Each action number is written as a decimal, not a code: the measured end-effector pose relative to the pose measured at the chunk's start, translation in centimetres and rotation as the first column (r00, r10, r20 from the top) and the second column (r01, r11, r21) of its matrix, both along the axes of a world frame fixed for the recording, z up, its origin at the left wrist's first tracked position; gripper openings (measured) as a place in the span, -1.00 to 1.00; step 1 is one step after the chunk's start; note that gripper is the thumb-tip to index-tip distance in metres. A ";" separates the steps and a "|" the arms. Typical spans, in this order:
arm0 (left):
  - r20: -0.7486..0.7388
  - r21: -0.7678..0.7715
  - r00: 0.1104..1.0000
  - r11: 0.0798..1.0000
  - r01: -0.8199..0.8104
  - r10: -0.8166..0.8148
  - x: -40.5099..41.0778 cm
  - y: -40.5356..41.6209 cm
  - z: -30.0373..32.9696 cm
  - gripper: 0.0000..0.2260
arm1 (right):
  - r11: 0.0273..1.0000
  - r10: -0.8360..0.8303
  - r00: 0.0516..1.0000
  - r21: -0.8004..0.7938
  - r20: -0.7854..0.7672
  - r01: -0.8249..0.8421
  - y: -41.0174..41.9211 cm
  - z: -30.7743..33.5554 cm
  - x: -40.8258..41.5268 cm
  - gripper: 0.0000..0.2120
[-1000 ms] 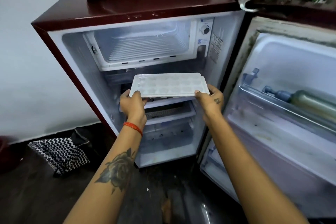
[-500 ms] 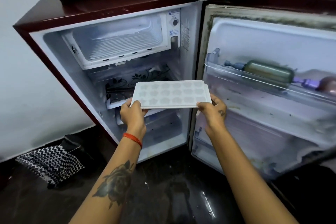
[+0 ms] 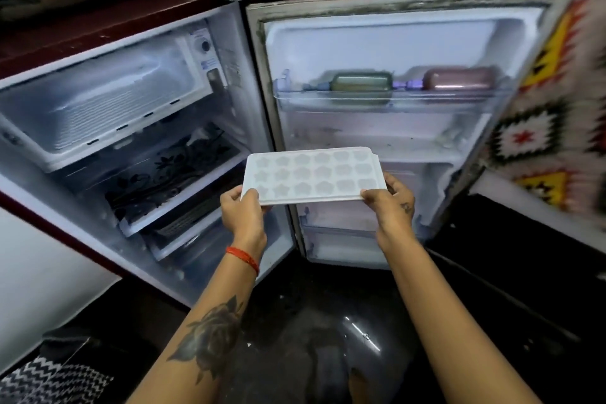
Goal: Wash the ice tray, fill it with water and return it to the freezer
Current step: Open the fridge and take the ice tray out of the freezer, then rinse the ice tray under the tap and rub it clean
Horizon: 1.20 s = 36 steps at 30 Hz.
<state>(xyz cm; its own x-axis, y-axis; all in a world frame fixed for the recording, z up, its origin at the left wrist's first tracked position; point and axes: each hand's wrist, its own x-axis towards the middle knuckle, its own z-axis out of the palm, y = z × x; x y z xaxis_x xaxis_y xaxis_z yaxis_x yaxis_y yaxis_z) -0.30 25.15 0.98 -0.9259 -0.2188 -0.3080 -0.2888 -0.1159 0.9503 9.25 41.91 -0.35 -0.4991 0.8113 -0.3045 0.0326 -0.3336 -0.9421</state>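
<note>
Both hands held a white rectangular plastic ice tray w/ star-shaped cells, level, in the air in front of the small maroon fridge, at about the hinge line btwn the cabinet and its open door. Left hand gripped the tray's near-left corner, thumb on top of the rim, fingers curled under. Right hand gripped the near-right corner the same way, thumb on the rim. The tray was outside the fridge, below and to the right of the white freezer compartment at the cabinet's top. Whether the cells held water: couldn't tell. A red thread band sat on the left wrist; a dark rose tattoo marked the left forearm. In the door's upper shelf lay a green bottle and a pink bottle, end to end on their sides. Beneath the freezer, a glass shelf w/ black floral print. Dark glossy floor below; a black-and-white zigzag cloth lay at lower left.
</note>
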 end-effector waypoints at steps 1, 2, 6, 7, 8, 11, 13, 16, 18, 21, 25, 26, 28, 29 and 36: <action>-0.006 0.000 1.000 1.000 0.027 -0.027 0.6 0.7 -0.1 -0.82 | 1.000 -0.031 1.000 -0.001 0.000 0.031 0.3 -0.1 1.2 -0.60; -0.004 -0.009 0.998 0.998 0.057 -0.057 1.2 1.5 -0.2 -0.83 | 0.998 -0.060 0.998 -0.001 -0.009 0.060 0.6 -0.1 2.4 -0.63; 0.005 -0.004 0.984 0.984 0.177 -0.177 3.5 5.0 -0.8 -0.84 | 0.981 -0.196 0.980 -0.016 -0.027 0.196 2.5 -0.2 7.0 -0.58; 0.009 -0.011 0.978 0.978 0.210 -0.210 4.1 6.1 -1.0 -0.83 | 0.971 -0.238 0.971 -0.017 -0.014 0.238 3.2 -0.2 8.2 -0.55; 0.010 -0.013 0.971 0.971 0.240 -0.240 4.7 7.0 -1.0 -0.83 | 0.963 -0.271 0.963 -0.014 -0.001 0.271 3.7 -0.2 9.3 -0.54; 0.000 0.030 0.938 0.938 0.346 -0.346 7.5 10.6 -0.8 -0.84 | 0.931 -0.364 0.931 -0.002 0.012 0.365 5.3 -0.2 13.2 -0.54; 0.004 0.036 0.921 0.921 0.389 -0.389 9.6 12.7 -0.6 -0.84 | 0.905 -0.426 0.905 0.001 0.011 0.426 6.3 -0.1 15.7 -0.56; 0.012 0.031 0.889 0.889 0.458 -0.458 12.6 16.0 -1.0 -0.84 | 0.864 -0.503 0.864 -0.006 0.003 0.503 8.0 -0.1 19.8 -0.58; 0.019 0.022 0.867 0.867 0.498 -0.499 14.4 18.0 -1.1 -0.83 | 0.849 -0.529 0.849 -0.001 0.005 0.529 9.1 -0.1 22.2 -0.58; 0.027 0.000 0.825 0.825 0.565 -0.565 17.5 21.3 -1.3 -0.84 | 0.799 -0.600 0.800 -0.017 0.020 0.600 11.0 -0.4 26.1 -0.54; 0.017 -0.036 0.760 0.760 0.649 -0.649 21.8 25.2 -1.3 -0.84 | 0.734 -0.679 0.734 -0.009 0.023 0.679 13.3 -0.4 31.0 -0.53; 0.009 -0.044 0.741 0.740 0.671 -0.671 22.9 26.2 -1.3 -0.84 | 0.713 -0.701 0.713 -0.004 0.027 0.701 13.8 -0.4 32.2 -0.54; -0.008 -0.032 0.705 0.705 0.708 -0.709 25.2 27.9 -1.0 -0.86 | 0.671 -0.741 0.671 -0.008 0.024 0.741 14.6 -0.3 34.3 -0.57; -0.020 -0.021 0.685 0.685 0.728 -0.729 26.5 28.7 -0.8 -0.86 | 0.649 -0.761 0.649 -0.010 0.020 0.761 15.0 -0.2 35.5 -0.57; -0.044 -0.019 0.538 0.539 0.842 -0.842 34.0 34.3 0.2 -0.82 | 0.475 -0.880 0.474 0.002 -0.029 0.880 16.7 0.8 42.9 -0.58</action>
<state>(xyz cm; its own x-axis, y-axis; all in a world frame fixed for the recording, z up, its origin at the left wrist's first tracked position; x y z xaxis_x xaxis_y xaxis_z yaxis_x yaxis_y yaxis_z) 33.70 59.50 1.17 -0.6947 0.6697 -0.2625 -0.2151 0.1548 0.9642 52.11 58.57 0.43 0.4738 0.8322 -0.2880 -0.2892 -0.1619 -0.9435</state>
